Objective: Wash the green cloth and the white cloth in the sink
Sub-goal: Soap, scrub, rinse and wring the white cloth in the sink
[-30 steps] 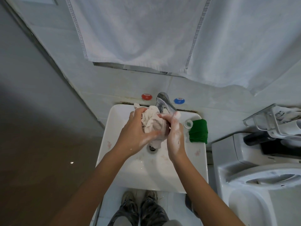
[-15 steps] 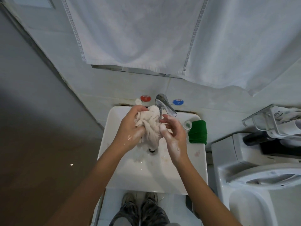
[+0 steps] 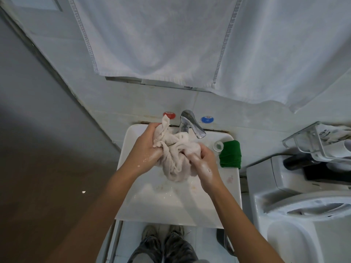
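A wet, crumpled white cloth (image 3: 175, 158) hangs bunched over the white sink (image 3: 171, 204), just below the chrome tap (image 3: 191, 126). My left hand (image 3: 146, 150) grips its left side, fingers curled into the fabric. My right hand (image 3: 206, 162), soapy, grips its right side. The green cloth (image 3: 230, 154) lies folded on the sink's right rim, apart from both hands.
A small clear cap (image 3: 218, 145) sits on the rim beside the green cloth. Red (image 3: 169, 114) and blue (image 3: 207, 119) knobs flank the tap. White towels (image 3: 171, 38) hang above. A toilet (image 3: 302, 205) stands to the right, a wire rack (image 3: 319, 143) above it.
Both hands have shifted their hold on the white cloth. It has spread wider between them, and more of it hangs down over the basin.
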